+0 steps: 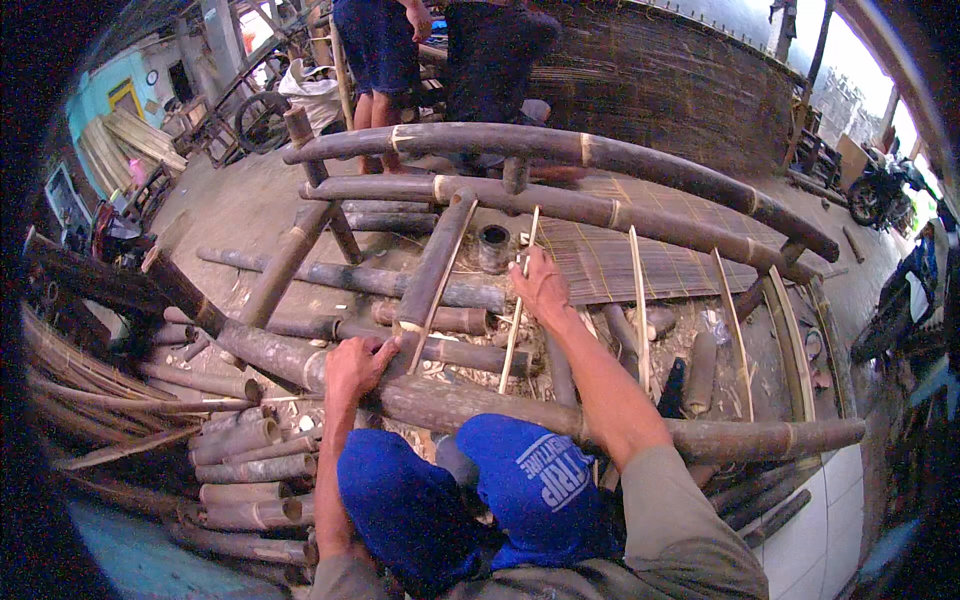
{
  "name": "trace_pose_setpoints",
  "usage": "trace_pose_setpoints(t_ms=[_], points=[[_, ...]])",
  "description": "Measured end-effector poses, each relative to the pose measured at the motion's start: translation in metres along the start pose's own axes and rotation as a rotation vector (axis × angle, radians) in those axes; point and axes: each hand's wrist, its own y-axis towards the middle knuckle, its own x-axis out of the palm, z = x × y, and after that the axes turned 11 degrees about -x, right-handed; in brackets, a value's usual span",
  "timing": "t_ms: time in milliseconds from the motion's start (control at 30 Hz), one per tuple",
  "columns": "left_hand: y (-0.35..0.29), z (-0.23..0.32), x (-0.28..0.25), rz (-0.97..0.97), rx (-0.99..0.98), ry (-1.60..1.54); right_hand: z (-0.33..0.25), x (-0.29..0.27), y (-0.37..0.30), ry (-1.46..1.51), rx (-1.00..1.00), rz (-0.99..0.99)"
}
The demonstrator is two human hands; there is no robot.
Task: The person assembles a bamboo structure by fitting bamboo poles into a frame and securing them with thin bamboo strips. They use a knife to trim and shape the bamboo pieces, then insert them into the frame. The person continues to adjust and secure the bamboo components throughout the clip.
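One frame (680, 232) of dark bamboo poles, set across the floor (235, 205) before my blue-clad knees (535, 475). Several thin pale strips (640, 310) spanning its near and far sides. One strip (511, 335), upper part in my right hand (541, 284), fingers closed on it. My left hand (357, 367), laid on the near pole (480, 408) beside a crosspiece (435, 265); from my remote post I cannot tell whether its fingers grip. Beneath: cut bamboo lengths (435, 318). Lower left: stacked short pieces (245, 470). Beyond: one woven mat (640, 268), two people (375, 50). Far right: one motorbike (880, 195).
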Motion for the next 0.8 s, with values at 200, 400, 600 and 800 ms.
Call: trace_pose_setpoints(t_ms=[200,400,600,800], points=[[0.0,0.002,-0.001,0.022,0.023,-0.022,0.012,0.0,-0.006,-0.075,-0.084,-0.031],[-0.004,-0.002,-0.002,0.03,0.016,-0.066,-0.004,-0.005,-0.003,0.024,-0.044,-0.067],[0.0,0.001,0.001,0.018,0.036,-0.07,0.01,-0.006,-0.004,-0.062,-0.153,-0.001],[-0.002,-0.004,-0.001,0.016,0.015,-0.039,-0.009,-0.006,-0.002,0.083,0.044,-0.045]])
